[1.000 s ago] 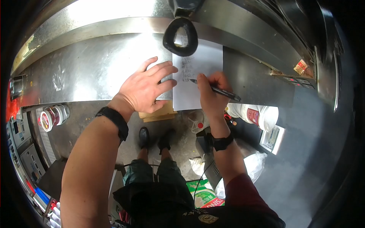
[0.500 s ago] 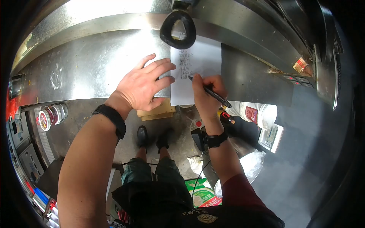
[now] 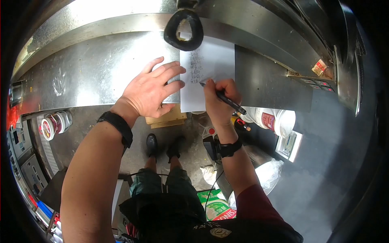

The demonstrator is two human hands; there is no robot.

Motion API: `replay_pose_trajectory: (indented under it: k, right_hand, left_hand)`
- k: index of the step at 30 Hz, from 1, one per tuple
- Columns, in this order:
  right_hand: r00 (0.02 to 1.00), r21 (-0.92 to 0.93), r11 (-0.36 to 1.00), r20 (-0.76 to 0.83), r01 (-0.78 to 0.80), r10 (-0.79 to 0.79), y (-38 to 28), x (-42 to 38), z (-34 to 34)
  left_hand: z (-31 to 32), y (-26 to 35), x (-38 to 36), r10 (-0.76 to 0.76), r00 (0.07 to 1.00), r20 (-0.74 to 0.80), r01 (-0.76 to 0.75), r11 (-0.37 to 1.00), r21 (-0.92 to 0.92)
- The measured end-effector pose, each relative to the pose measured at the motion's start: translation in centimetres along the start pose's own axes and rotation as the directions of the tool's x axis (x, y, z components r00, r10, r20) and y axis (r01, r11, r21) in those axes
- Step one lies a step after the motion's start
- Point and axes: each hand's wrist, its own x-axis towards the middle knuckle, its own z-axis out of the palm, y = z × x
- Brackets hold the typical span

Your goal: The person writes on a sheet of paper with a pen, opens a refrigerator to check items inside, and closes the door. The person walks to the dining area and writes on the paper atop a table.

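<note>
A white sheet of paper (image 3: 219, 56) lies on the metal counter (image 3: 109, 60), with several lines of handwriting near its left side. My right hand (image 3: 221, 101) is closed around a black pen (image 3: 230, 102), whose tip rests at the lower end of the writing. My left hand (image 3: 154, 90) lies on the metal with its fingers spread, the fingertips at the left edge of the paper. It holds nothing. Both wrists wear black bands.
A black ring-shaped handle (image 3: 197, 30) hangs over the top of the paper. Below the counter are a white bucket (image 3: 285, 122), clear tubs (image 3: 50, 125) at the left, a wooden block (image 3: 167, 117) and a plastic bag (image 3: 269, 174).
The pen tip and my right hand have shifted very slightly left, along with the paper. The ring-shaped handle appears a little further left. My left hand has hardly moved.
</note>
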Motion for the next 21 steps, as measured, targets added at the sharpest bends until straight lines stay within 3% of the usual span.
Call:
replay_pose_trajectory:
  k: [14,16,17,19,21]
  right_hand:
    - [0.999,0.004,1.0,-0.018,0.027,-0.027,0.8,0.0,-0.2]
    - [0.977,0.272,0.946,-0.07,-0.177,0.203,1.4,0.2,0.0]
    - [0.977,0.271,0.946,-0.069,-0.178,0.204,1.0,0.6,-0.1]
    - [0.904,0.399,0.818,0.077,-0.414,0.42,-0.6,2.1,-0.4]
    - [0.909,0.35,0.841,0.097,-0.412,0.405,-1.9,2.4,-1.1]
  left_hand:
    - [-0.1,0.0,0.0,0.0,1.0,0.001,0.0,1.0,-0.003]
    - [-0.1,0.1,0.0,-0.003,1.0,-0.002,0.003,1.0,0.004]
    - [-0.1,0.1,-0.1,-0.003,1.0,-0.001,0.003,1.0,0.002]
    - [0.1,0.0,-0.1,-0.002,1.0,-0.013,0.002,1.0,0.008]
    - [0.0,0.2,0.1,-0.002,1.0,-0.01,0.002,1.0,0.013]
